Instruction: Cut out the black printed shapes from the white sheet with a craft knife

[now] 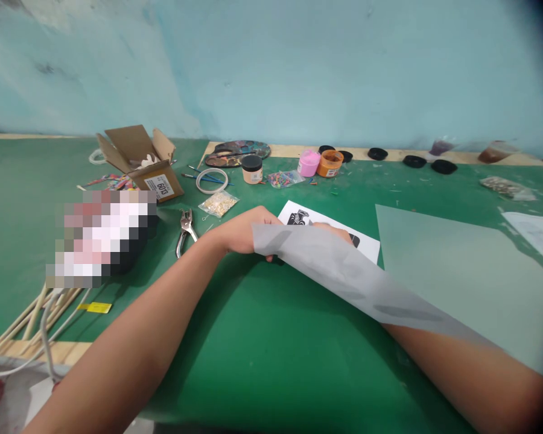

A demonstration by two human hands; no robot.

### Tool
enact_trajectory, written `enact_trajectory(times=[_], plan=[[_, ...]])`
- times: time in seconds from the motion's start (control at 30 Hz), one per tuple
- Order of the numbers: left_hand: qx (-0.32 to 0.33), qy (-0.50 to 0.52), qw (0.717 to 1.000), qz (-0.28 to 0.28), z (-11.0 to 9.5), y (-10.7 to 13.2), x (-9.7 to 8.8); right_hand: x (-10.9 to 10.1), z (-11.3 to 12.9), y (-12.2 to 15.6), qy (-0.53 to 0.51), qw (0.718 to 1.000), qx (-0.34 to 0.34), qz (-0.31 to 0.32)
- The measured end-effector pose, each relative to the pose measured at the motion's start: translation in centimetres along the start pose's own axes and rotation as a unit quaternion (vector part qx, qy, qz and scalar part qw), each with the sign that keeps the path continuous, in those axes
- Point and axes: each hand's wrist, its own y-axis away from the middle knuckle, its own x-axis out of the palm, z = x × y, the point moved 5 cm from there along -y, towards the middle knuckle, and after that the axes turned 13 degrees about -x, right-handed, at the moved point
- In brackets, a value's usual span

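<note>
A narrow translucent sheet slants across the middle of the view. At its left end my left hand is closed, with the sheet's edge pinched in its fingers. My right hand is behind the sheet. Only the back of it shows above the upper edge, and its fingers are hidden. The sheet also covers part of my right forearm. Just beyond both hands lies a white paper printed with a black vehicle picture, partly covered by the sheet and my right hand.
A larger translucent sheet lies to the right. Pliers, a bag of small beads and an open cardboard box are at left. Behind stand a black-lidded jar, a pink jar, an orange jar and a paint palette.
</note>
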Motion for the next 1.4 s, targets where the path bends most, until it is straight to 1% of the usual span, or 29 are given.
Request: enact_trajectory(times=[0.1, 0.17, 0.23, 0.27, 0.33, 0.4, 0.5, 0.57, 0.63, 0.7, 0.77, 0.83, 0.9, 1.0, 1.07, 1.17, 1.23, 1.3, 1.37, 1.4], plan=[[-0.018, -0.023, 1.000, 0.001, 0.1, 0.2, -0.3, 0.2, 0.0, 0.2, -0.036, 0.999, 0.008, -0.011], [-0.016, -0.062, 0.998, 0.015, 0.0, 0.4, -0.4, 0.2, 0.0, 0.3, -0.071, 0.997, 0.016, -0.026], [-0.029, -0.134, 0.989, 0.047, -0.3, 0.6, 0.1, 0.3, 0.2, 0.4, -0.093, 0.995, 0.017, -0.039], [-0.041, -0.182, 0.981, 0.058, -0.4, 0.6, 0.5, 0.3, 0.3, 0.4, -0.099, 0.994, 0.017, -0.044], [-0.065, -0.277, 0.957, 0.059, -0.8, 0.8, 1.7, 0.2, 0.5, 0.4, -0.101, 0.993, 0.012, -0.058], [-0.066, -0.354, 0.932, 0.039, -1.7, 1.2, 3.3, 0.2, 0.6, 0.3, -0.098, 0.993, 0.005, -0.059], [-0.021, -0.403, 0.915, 0.009, -2.8, 3.1, 6.2, 0.2, 0.8, 0.2, -0.086, 0.995, -0.005, -0.046], [0.008, -0.405, 0.914, 0.003, -2.6, 5.1, 8.2, 0.2, 0.9, 0.1, -0.081, 0.996, -0.010, -0.037], [0.014, -0.396, 0.918, -0.026, -1.7, 7.3, 10.0, 0.4, 1.1, 0.1, -0.078, 0.997, -0.019, -0.023], [-0.013, -0.392, 0.915, -0.097, -0.4, 9.2, 11.2, 0.8, 1.1, 0.2, -0.071, 0.997, -0.022, -0.010], [-0.045, -0.402, 0.898, -0.171, 0.4, 10.6, 12.3, 1.2, 1.1, 0.2, -0.048, 0.998, -0.028, -0.003], [-0.100, -0.400, 0.882, -0.230, 0.4, 11.2, 13.0, 1.6, 1.1, 0.2, -0.011, 0.999, -0.045, 0.000], [-0.182, -0.378, 0.872, -0.253, -0.2, 10.8, 13.2, 1.8, 1.2, 0.2, 0.019, 0.998, -0.064, 0.003], [-0.304, -0.349, 0.854, -0.237, -1.6, 8.7, 12.6, 1.6, 1.5, 0.4, 0.014, 0.997, -0.070, -0.007], [-0.341, -0.319, 0.849, -0.245, -2.5, 6.8, 11.5, 1.2, 1.6, 0.5, 0.001, 0.997, -0.067, -0.024], [-0.357, -0.286, 0.846, -0.276, -3.1, 4.7, 9.7, 0.4, 1.6, 0.6, -0.017, 0.996, -0.068, -0.058], [-0.337, -0.269, 0.853, -0.293, -3.1, 4.3, 9.2, 0.1, 1.3, 0.5, -0.047, 0.994, -0.072, -0.075], [-0.303, -0.244, 0.872, -0.298, -2.8, 4.8, 9.3, 0.1, 1.0, 0.4, -0.083, 0.991, -0.074, -0.070], [-0.272, -0.204, 0.890, -0.304, -2.2, 5.7, 9.8, 0.3, 0.9, 0.3, -0.099, 0.991, -0.079, -0.042], [-0.262, -0.184, 0.895, -0.311, -1.7, 6.2, 10.1, 0.4, 1.0, 0.2, -0.094, 0.991, -0.089, -0.024]])
